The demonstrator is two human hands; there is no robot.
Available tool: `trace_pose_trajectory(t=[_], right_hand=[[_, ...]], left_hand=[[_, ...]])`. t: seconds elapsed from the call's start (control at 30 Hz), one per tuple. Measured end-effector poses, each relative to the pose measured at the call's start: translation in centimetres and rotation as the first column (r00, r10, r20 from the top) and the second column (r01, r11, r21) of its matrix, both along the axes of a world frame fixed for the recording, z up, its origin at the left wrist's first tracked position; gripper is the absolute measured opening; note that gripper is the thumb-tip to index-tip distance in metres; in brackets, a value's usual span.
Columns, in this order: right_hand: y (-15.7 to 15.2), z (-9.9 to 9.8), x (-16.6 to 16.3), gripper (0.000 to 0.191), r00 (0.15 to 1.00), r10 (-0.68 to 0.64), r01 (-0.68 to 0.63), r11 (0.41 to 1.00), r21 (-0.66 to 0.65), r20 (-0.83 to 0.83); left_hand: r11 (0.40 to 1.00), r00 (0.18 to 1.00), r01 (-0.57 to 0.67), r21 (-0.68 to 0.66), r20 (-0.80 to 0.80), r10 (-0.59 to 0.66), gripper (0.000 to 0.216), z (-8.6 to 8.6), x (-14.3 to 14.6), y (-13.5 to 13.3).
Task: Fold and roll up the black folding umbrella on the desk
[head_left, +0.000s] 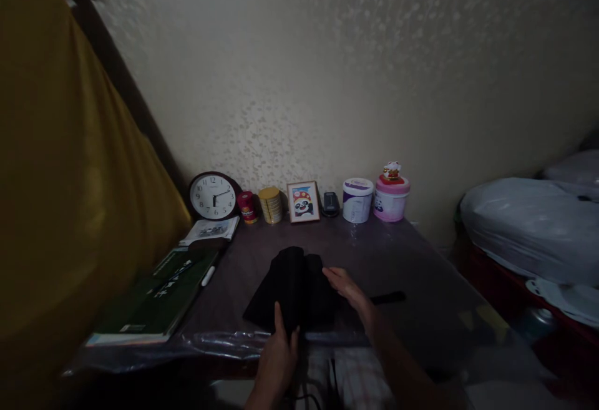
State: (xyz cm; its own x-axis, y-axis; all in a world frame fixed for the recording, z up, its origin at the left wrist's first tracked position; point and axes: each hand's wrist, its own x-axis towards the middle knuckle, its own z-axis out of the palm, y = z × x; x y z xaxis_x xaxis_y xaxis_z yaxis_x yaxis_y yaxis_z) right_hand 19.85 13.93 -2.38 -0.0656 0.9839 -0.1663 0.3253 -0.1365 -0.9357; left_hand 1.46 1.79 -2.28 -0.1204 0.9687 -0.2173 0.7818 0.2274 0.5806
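A black folded cloth-like thing [292,285] lies near the front edge of the table, with pleats running front to back; its exact kind is hard to make out in the dim light. At its near edge, my left hand [277,360] grips the fabric, index finger on top and thumb to the right. My right hand [344,284] rests at the fabric's right side with its fingers stretched out against the edge; its thumb is hidden. A thin black strip [388,297] lies on the table just right of my right wrist.
Along the wall stand a clock [214,196], a red can [248,207], a yellow-lidded jar [270,205], a panda picture frame [303,201] and two tubs [358,201]. Green book [154,297] and white marker [208,276] lie left, beside a yellow curtain [84,210].
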Motion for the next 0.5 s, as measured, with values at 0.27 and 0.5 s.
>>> trace_pose_trajectory(t=[0.27, 0.5], right_hand=[[0.0, -0.5, 0.7, 0.011, 0.957, -0.072, 0.031, 0.988, 0.151, 0.280], [0.1, 0.0, -3.5, 0.034, 0.930, -0.040, -0.090, 0.939, 0.331, 0.366]], left_hand=[[0.999, 0.999, 0.030, -0.043, -0.037, -0.031, 0.068, 0.2, 0.1, 0.1], [0.999, 0.997, 0.044, -0.015, -0.060, -0.045, 0.068, -0.3, 0.2, 0.3]])
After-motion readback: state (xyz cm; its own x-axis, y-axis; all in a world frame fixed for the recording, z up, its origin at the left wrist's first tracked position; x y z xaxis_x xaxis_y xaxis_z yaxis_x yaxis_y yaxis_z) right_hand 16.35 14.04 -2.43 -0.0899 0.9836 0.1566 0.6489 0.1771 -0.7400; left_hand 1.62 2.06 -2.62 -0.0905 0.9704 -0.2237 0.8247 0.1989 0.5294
